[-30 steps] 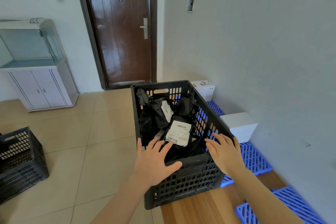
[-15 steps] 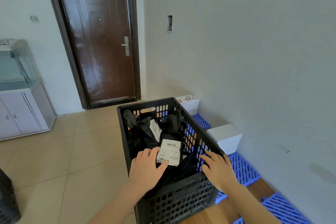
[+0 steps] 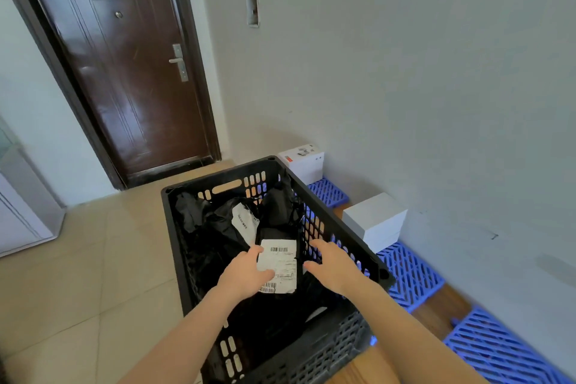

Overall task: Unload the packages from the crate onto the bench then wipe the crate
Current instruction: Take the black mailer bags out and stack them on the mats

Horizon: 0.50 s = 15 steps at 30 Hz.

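- The labelled package (image 3: 280, 259) lies on top of the pile inside the crate (image 3: 218, 177), near its right wall. It is a black plastic mailer, probably light, soft and slippery.
- More black packages (image 3: 215, 227) lie crumpled behind it; all are still to be unloaded.
- The left hand (image 3: 246, 271) rests on the package's left edge, thumb on the white label, fingers loose and not yet closed round it.
- The right hand (image 3: 333, 268) reaches in just beside its right edge, fingers spread and holding nothing.
- Gripping both side edges seems best, as the film may slide.
- The crate stands on the wooden bench (image 3: 436, 312), beside blue mats (image 3: 408, 274) and white boxes (image 3: 374, 221).
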### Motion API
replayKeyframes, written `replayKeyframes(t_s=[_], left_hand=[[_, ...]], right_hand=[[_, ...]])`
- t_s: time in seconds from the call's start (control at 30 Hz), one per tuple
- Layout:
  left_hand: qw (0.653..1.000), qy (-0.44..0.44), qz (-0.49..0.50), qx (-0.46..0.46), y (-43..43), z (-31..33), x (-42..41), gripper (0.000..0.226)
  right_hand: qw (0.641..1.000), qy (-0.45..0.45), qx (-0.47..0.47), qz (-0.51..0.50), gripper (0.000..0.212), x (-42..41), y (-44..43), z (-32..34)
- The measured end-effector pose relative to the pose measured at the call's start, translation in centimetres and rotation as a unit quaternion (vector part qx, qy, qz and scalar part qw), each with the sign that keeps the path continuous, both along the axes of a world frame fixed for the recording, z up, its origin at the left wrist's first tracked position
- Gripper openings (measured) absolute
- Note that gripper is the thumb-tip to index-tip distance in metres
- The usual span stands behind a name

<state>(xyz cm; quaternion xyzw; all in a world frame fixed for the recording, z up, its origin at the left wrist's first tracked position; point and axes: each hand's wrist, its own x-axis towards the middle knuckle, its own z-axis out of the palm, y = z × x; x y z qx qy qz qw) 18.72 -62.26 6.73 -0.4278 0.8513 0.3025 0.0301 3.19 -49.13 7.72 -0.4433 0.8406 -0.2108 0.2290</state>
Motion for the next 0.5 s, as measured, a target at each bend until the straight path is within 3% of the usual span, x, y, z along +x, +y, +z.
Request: replayKeyframes(t_s=[0.27, 0.5], left_hand=[[0.991, -0.111, -0.076, -0.008, -5.0, -4.1, -3.9, 0.076], [0.991, -0.108, -0.078, -0.005, -5.5, -6.5, -5.5, 0.078]], right_hand=[[0.985, -0.119, 0.114, -0.051, 0.074, 0.7, -6.4, -4.5], [0.974, -0.148, 0.138, -0.100, 0.073, 1.3, -9.1, -6.8]])
